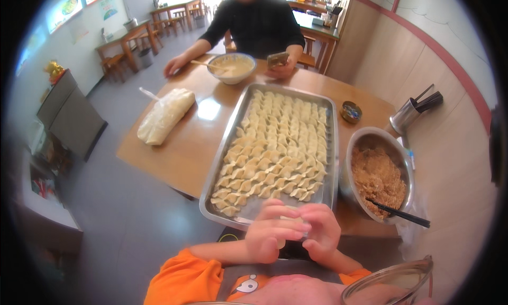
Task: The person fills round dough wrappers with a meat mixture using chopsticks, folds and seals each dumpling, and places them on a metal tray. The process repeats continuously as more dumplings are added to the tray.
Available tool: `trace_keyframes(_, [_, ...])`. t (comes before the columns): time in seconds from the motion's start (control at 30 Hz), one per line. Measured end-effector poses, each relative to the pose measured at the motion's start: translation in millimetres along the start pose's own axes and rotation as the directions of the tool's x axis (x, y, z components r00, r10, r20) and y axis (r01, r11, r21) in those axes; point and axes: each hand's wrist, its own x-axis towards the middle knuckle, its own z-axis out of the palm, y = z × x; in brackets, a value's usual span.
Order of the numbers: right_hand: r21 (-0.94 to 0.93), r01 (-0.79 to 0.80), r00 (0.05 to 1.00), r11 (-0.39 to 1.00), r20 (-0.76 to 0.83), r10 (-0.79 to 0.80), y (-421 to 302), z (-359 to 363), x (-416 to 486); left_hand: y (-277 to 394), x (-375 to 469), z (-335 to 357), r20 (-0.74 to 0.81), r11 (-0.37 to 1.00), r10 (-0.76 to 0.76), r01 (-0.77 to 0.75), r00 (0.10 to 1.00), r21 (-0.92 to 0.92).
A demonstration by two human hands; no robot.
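Observation:
My left hand [274,231] and my right hand [320,229] meet over the near edge of a metal tray [209,186]. Between their fingers is a pale piece of dough wrapper [293,218], mostly hidden by the fingers. Rows of raw dumplings [278,146] cover most of the tray, up to just beyond my hands. At the tray's right stands a steel bowl [348,162] of minced filling [377,178], with black chopsticks [405,215] resting in it and sticking out over its rim.
A bag of dough [166,116] lies left on the wooden table [182,158]. Across it a person in black [262,23] holds a phone [278,59] beside a patterned bowl [232,68] with a utensil. A small round tin [351,112] and a metal utensil holder [405,116] stand by the right wall.

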Motion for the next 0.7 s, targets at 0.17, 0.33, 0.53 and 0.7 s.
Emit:
trace_keyframes(0.17, [-0.018, -0.032, 0.997, 0.999, 0.072, 0.033, -9, -1, -2, 5, -5, 6, -0.029, 0.968, 0.068, -0.059, 0.997, 0.244])
trace_keyframes(0.33, [0.024, -0.159, 0.978, 0.987, 0.140, 0.154, -8, -4, -6, 7, -2, 0, 0.087, 0.950, 0.049, -0.074, 0.995, 0.305])
trace_keyframes(0.53, [0.518, -0.211, 0.966, 0.829, -0.020, 0.258, 9, 7, -8, -5, -5, -3, -0.088, 0.965, -0.138, 0.153, 0.987, 0.213])
trace_keyframes(0.7, [0.592, -0.206, 0.898, 0.779, -0.202, 0.391, 6, 17, -3, 0, -1, -8, 0.029, 0.974, -0.211, 0.208, 0.977, 0.091])
